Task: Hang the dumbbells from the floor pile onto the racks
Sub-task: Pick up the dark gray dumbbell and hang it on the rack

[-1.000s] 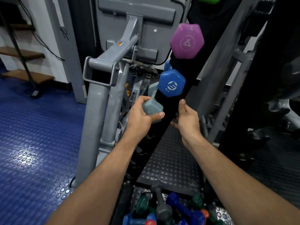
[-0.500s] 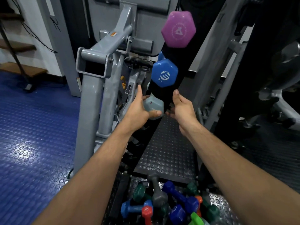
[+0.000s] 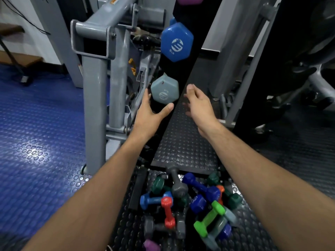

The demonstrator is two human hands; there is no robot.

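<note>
Nearest: floor pile [image 3: 188,205], roughly a dozen dumbbells, exact count unclear. Farther: left hand [image 3: 150,115] spread, cupping under grey dumbbell [image 3: 164,90] on black rack [image 3: 188,73]; right hand [image 3: 199,104] relaxed, empty. Above: one blue dumbbell [image 3: 176,42]. Risk: grey one slipping if poorly seated.

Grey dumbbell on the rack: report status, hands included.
Left hand open, cupped under grey dumbbell. Right hand open, empty. Dumbbell seated on rack below blue one. Floor pile waiting.
</note>
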